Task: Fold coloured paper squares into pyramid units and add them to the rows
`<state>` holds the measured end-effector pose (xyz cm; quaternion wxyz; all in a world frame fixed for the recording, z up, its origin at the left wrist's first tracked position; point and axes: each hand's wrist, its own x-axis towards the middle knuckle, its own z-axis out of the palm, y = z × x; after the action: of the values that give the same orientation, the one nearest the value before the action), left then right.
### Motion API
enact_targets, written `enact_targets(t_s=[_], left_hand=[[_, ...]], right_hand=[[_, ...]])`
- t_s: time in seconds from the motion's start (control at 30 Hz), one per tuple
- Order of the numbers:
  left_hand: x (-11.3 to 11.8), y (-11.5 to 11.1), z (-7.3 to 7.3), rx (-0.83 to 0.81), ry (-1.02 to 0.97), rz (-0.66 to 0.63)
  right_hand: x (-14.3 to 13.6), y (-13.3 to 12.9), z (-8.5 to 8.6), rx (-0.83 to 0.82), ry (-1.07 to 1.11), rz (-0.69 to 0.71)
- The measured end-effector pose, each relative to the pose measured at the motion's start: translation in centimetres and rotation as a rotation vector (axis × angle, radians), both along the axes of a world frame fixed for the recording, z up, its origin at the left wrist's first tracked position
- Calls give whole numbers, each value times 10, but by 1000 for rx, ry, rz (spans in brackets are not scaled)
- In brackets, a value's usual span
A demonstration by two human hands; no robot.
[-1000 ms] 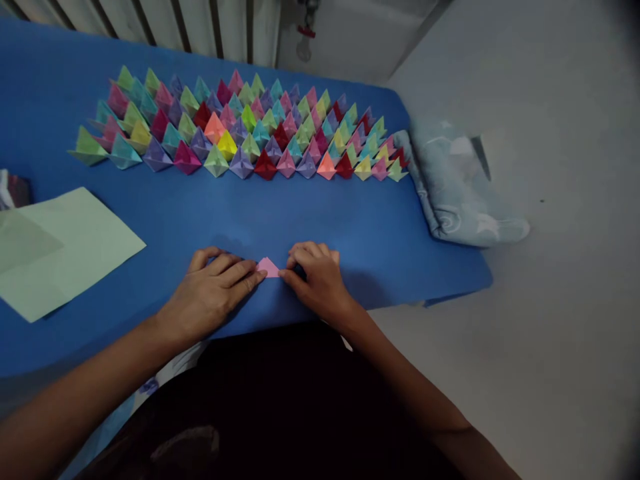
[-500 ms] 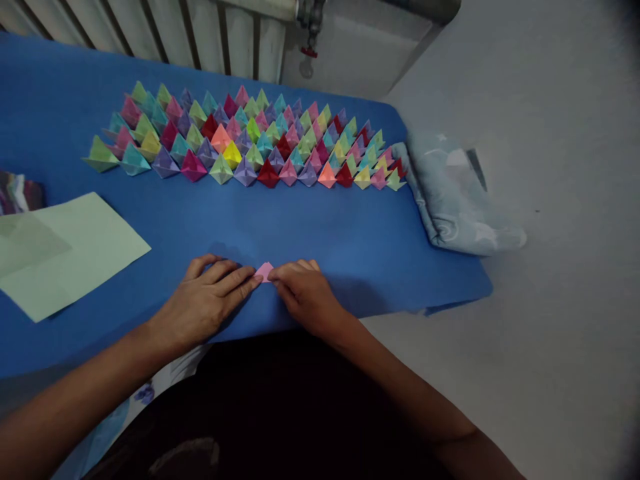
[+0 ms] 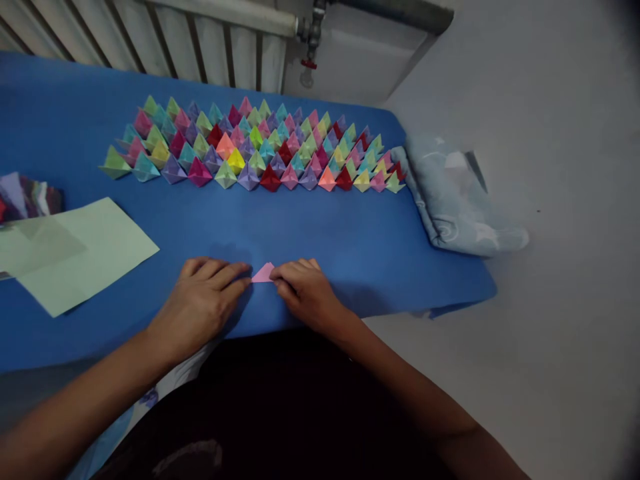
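Note:
A small folded piece of pink paper (image 3: 263, 273) lies on the blue table near its front edge, shaped like a low triangle with a peak. My right hand (image 3: 307, 293) pinches its right end between thumb and curled fingers, which hide that end. On the other side, my left hand (image 3: 207, 293) rests with fingers stretched out, thumb tip at the paper's left corner. Beyond both hands stand rows of folded paper boats (image 3: 249, 177) in many colours.
Pale green paper sheets (image 3: 107, 253) lie at the left, beside a dark multicoloured bundle (image 3: 35, 197). A folded grey-blue patterned cloth (image 3: 450, 200) sits at the table's right end. Behind the blue tabletop (image 3: 210, 220) are a radiator (image 3: 210, 50) and a red-handled valve (image 3: 309, 64).
My left hand has drawn back leftward from the pink paper, baring more of its left side. My right hand keeps its pinch. The view has shifted slightly.

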<state>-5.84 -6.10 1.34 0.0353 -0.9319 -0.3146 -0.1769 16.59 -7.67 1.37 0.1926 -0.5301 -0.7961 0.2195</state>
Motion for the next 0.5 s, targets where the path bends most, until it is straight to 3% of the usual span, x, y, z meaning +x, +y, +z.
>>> enact_targets(t_s=[0.2,0.4,0.5], left_hand=[[30,12,-3,-76,-94,-61],[29,38,-1,-270,4,-133],[27,46,4,-368,10,-165]], right_hand=[[3,-1,0,11,115,-63],[21,-5,-3,-18,464,-253],[26,-6,-5,-68,584,-276]])
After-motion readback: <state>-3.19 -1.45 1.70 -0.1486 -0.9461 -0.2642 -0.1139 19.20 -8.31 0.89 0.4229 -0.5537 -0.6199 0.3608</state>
